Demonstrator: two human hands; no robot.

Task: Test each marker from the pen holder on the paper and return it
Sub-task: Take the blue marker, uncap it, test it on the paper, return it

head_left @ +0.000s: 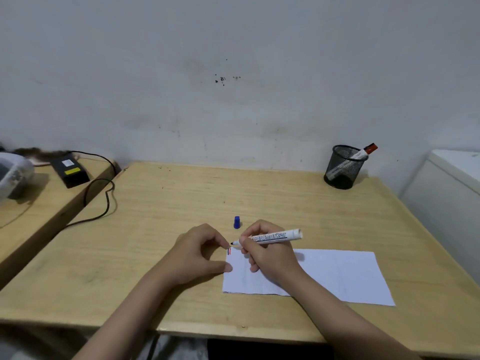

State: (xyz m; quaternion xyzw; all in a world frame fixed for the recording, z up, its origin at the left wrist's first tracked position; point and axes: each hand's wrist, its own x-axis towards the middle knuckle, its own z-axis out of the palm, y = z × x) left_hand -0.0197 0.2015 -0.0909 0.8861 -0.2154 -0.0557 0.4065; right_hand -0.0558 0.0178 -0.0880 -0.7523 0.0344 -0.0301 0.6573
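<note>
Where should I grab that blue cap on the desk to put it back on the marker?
Take the blue cap by its sides, coming from above. It stands upright on the desk, apart from both hands, just beyond the paper. The left hand is likely best placed, since the right hand holds the marker.

Two bare forearms reach forward and angle toward each other. The left hand (197,253) rests palm down, fingers curled, thumb stretched to the right. The right hand (267,252) is closed in a writing grip, knuckles up, fingertips pointing left toward the other hand.
</note>
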